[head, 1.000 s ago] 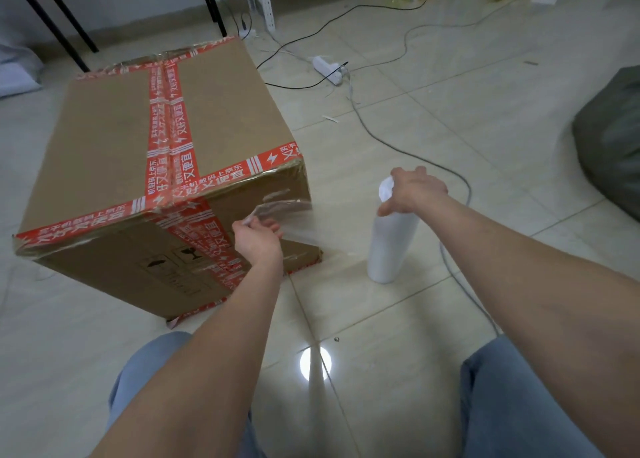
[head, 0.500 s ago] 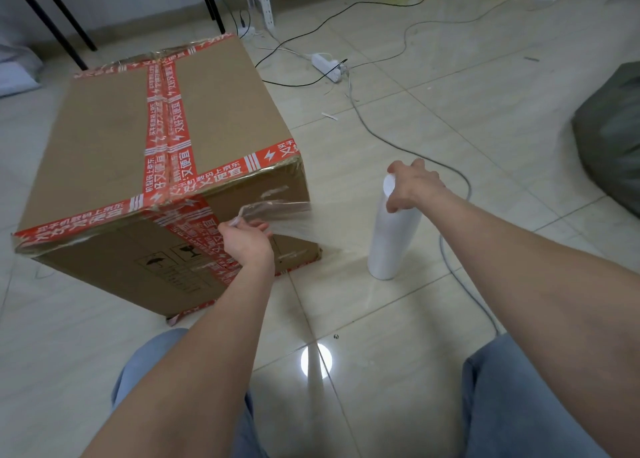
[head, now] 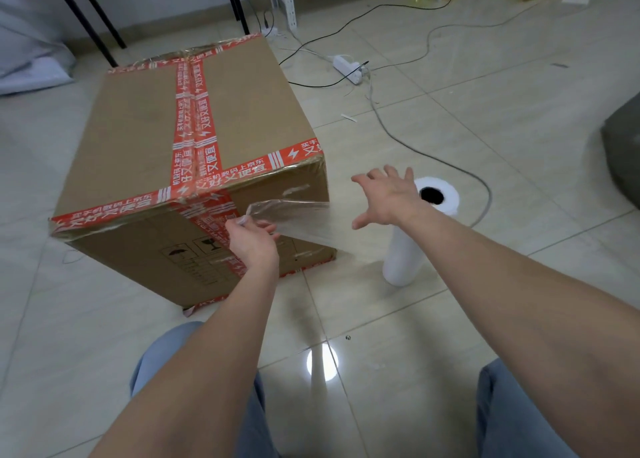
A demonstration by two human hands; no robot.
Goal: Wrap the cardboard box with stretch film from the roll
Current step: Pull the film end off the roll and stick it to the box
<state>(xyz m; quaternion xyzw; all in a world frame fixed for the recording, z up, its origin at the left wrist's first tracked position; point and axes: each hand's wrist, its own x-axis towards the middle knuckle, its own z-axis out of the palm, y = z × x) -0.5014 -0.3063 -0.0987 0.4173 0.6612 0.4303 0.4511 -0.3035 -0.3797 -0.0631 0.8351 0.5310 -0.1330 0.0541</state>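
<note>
In the head view, the left grip (head: 252, 244) pinched the free end of the stretch film (head: 298, 220) against the near face of the cardboard box (head: 166, 125). The film ran rightward to the roll (head: 403, 253), which stood upright on the floor (head: 519, 128) just right of the box. The right grip (head: 388, 199), the nearer one, hovered by the roll's top, spread open and holding nothing. The brown, red-taped box looked unwrapped.

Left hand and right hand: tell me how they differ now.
Left hand pinches the loose end of the film with curled fingers; right hand is spread open, gripping nothing. Left hand sits low, before the near face of the box; right hand is higher, beside the top of the roll. Both reach forward on bare forearms.
</note>
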